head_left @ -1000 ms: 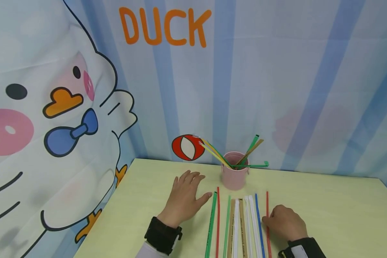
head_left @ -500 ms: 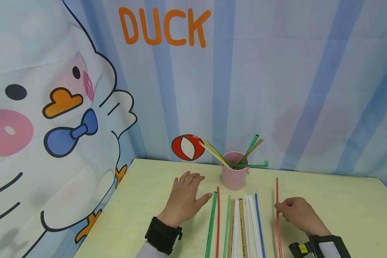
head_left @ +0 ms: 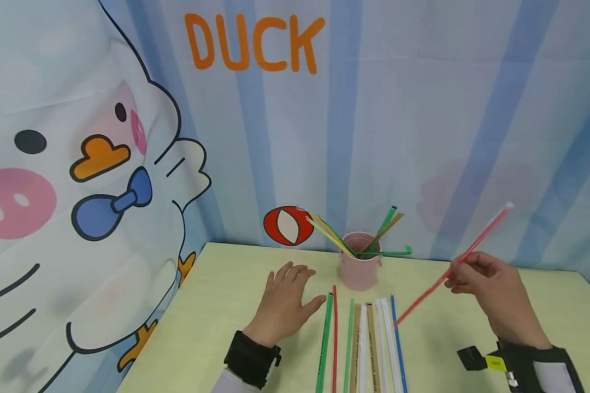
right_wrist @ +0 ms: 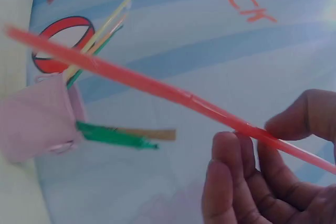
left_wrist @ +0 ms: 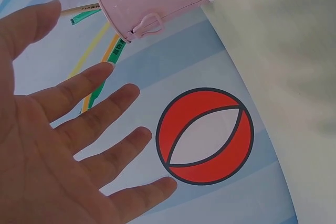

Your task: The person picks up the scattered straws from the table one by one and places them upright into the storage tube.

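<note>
My right hand [head_left: 496,292] pinches a red drinking straw [head_left: 474,243] between thumb and fingers, raised and slanted, its lower end overlapping the blue straw [head_left: 398,341] in the head view. In the right wrist view the red straw [right_wrist: 142,82] crosses the picture, with a clear wrapper showing at its upper end in the head view. My left hand [head_left: 285,305] is spread on the left of the row, thumb beside the green straw [head_left: 325,344]; its fingers are apart and hold nothing in the left wrist view. A pink pail [head_left: 360,273] holds several straws, green, yellow and brown.
A row of wrapped straws lies on the pale yellow table [head_left: 177,349]: green, another red straw [head_left: 335,333], brown, white [head_left: 363,344] and blue. Behind the table's back edge hangs a blue striped curtain [head_left: 398,109] with a duck print.
The right hand has lifted the red straw off the table, moving it right and up and tilting it from upright in view to slanted. The left hand keeps its place.
</note>
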Tool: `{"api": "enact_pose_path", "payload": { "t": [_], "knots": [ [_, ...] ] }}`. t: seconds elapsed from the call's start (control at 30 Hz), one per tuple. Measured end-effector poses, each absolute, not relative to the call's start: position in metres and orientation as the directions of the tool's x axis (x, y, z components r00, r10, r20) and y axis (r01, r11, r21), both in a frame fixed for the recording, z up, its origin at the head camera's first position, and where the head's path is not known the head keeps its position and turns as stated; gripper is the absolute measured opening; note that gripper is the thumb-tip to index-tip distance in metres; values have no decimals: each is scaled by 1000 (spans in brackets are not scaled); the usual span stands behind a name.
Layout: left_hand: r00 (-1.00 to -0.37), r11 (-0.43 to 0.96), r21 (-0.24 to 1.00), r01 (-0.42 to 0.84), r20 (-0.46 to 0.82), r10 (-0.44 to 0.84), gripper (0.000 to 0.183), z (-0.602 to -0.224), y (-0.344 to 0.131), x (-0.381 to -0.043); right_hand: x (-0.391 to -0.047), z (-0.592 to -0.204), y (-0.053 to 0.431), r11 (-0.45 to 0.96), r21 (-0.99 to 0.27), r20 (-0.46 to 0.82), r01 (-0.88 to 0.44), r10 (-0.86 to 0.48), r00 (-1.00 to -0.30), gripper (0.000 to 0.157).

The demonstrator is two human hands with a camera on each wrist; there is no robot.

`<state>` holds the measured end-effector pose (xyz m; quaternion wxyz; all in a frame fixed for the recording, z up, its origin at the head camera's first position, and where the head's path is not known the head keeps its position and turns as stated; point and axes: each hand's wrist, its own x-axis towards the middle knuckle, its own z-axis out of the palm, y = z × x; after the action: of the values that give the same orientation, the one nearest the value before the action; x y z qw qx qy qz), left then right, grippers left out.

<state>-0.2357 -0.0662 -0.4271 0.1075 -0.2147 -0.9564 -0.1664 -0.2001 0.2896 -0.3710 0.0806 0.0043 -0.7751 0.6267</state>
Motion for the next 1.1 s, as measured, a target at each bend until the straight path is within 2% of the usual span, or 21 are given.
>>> {"api": "enact_pose_path", "payload": {
  "t": [0.07,0.13,0.23,0.3,0.4,0.53,0.77,1.1],
  "knots": [
    [-884,854,268,446,279,375,56,-427,-66,-235,-202,-360,280,163,-966,222,-201,126,-967,25],
    [-883,853,267,448,280,376,56,-426,-66,-235,-205,-353,269,211,-938,314,-276,175,-933,22],
    [-882,851,268,450,281,378,56,-426,-67,-235,-213,-350,255,374,-871,422,-319,234,-876,18],
    [-879,847,274,456,286,381,55,-427,-67,-235,-218,-354,247,516,-802,480,-301,257,-839,18],
    [-875,842,276,464,292,386,55,-427,-67,-234,-223,-363,237,620,-733,531,-280,265,-805,17],
    [-878,846,271,459,287,384,55,-427,-66,-234,-225,-375,227,640,-716,554,-279,278,-785,18],
    [-878,848,265,459,282,387,55,-425,-64,-236,-222,-373,224,552,-776,568,-307,397,-721,19],
    [-883,849,273,453,272,383,55,-426,-66,-235,-232,-394,208,625,-739,551,-252,344,-760,17]
  ]
}}
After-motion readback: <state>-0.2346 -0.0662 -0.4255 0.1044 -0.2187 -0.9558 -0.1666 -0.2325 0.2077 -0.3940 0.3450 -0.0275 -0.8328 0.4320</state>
